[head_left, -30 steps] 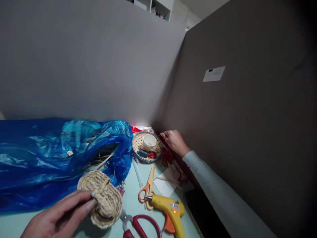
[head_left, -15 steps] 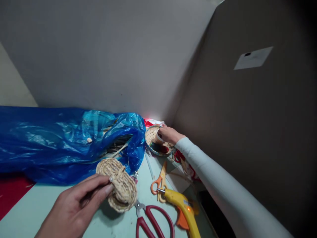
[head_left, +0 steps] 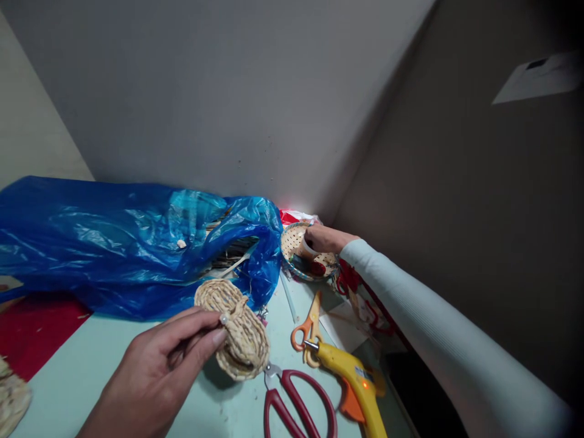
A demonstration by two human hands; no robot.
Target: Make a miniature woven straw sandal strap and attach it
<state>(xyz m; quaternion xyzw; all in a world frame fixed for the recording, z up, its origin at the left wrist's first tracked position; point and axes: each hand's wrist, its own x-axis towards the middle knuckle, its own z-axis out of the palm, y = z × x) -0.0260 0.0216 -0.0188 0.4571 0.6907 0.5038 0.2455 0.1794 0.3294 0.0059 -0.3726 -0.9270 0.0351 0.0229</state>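
Observation:
Between thumb and fingers, my left hand (head_left: 171, 359) pinches a woven straw piece (head_left: 235, 334), oval and narrowed at the middle like a tiny slipper. A pearl-like bead (head_left: 223, 319) shows at my fingertips, against the straw. My right hand (head_left: 329, 238) reaches to the back corner, into a shallow woven basket (head_left: 292, 242). Its fingers curl at the rim of a small tan cup (head_left: 306, 248) tilted in that basket; the fingertips are hidden, so I cannot tell what they hold. Dark and red items (head_left: 318, 268) lie beside the cup.
Red-handled scissors (head_left: 296, 407), orange scissors (head_left: 310, 328) and a yellow glue gun (head_left: 353, 371) with a lit orange light lie on the pale green table (head_left: 214, 413). A blue plastic bag (head_left: 132, 249) runs along the wall. A dark flat object (head_left: 415, 389) lies under my right forearm.
The view has shifted, so everything sits further right in the picture. My left hand still holds the straw piece, and my right hand stays at the cup in the basket.

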